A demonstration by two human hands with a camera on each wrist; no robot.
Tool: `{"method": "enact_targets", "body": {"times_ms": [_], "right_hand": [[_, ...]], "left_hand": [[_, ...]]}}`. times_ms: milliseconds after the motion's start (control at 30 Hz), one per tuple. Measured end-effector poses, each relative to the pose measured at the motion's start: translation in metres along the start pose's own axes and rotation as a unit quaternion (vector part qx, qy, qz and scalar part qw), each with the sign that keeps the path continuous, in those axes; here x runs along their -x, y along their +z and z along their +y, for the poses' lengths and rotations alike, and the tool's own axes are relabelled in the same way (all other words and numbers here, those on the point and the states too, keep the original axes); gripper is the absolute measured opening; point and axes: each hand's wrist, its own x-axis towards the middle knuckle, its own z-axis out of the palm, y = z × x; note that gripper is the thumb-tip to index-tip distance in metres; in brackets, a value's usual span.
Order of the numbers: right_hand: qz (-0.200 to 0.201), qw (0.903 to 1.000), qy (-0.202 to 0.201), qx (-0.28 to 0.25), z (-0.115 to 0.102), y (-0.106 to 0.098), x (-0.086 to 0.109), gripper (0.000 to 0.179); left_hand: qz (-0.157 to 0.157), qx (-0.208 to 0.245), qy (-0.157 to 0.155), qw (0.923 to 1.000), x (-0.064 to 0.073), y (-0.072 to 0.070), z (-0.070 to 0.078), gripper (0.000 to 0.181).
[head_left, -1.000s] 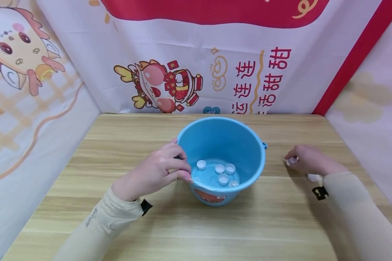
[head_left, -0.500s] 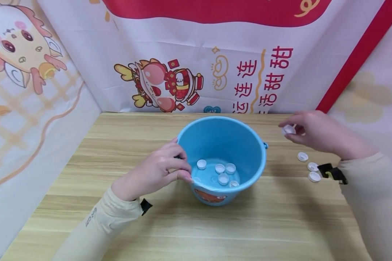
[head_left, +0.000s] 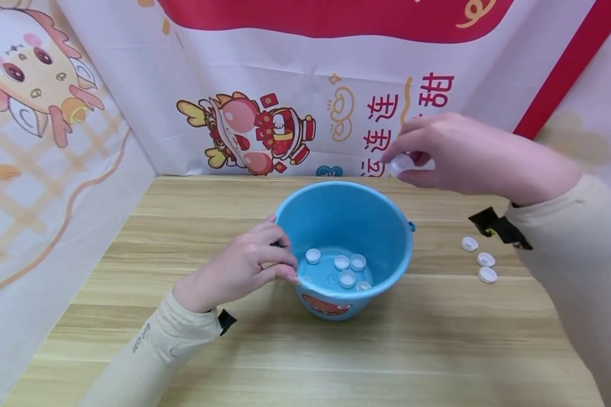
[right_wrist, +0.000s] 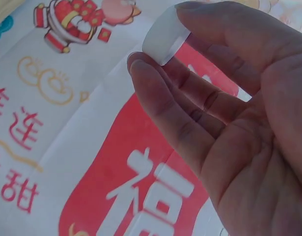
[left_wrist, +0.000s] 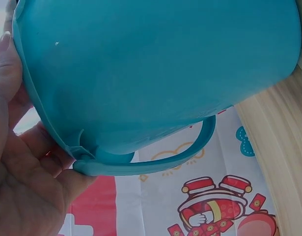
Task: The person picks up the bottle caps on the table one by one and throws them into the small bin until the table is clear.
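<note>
A blue bucket [head_left: 336, 305] stands upright on the table, with several white bottle caps [head_left: 347, 278] on its floor. My left hand [head_left: 244, 265] grips the bucket's rim at its left side. In the left wrist view, that hand's fingers [left_wrist: 8, 69] lie along the rim beside the bucket's blue handle [left_wrist: 141, 168]. My right hand [head_left: 453, 152] is raised above and behind the bucket's right rim. Between thumb and fingertips it pinches a white bottle cap [right_wrist: 165, 34], apart from the bucket.
Three more white caps [head_left: 469, 244] lie on the wooden table [head_left: 193, 362] to the right of the bucket. Printed cloth [head_left: 265, 51] hangs behind the table and along both its sides.
My right hand picked a cap off the table at the right, rose, and moved left toward the bucket with it. The left hand has kept its hold on the rim.
</note>
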Motion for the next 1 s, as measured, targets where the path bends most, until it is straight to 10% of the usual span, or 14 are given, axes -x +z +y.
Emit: {"method": "enact_targets", "body": {"times_ms": [567,1000], "right_hand": [[-0.166,0.9859,0.016,0.014,-0.033,0.027,-0.064,0.039],[-0.169,0.9855,0.014,0.001,-0.022,0.045,-0.072,0.040]], "left_hand": [[-0.010,0.006,-0.015,0.9998,0.003,-0.001,-0.001,0.017],[-0.012,0.008,-0.020,0.9997,0.003,-0.002,0.000,0.017]]}}
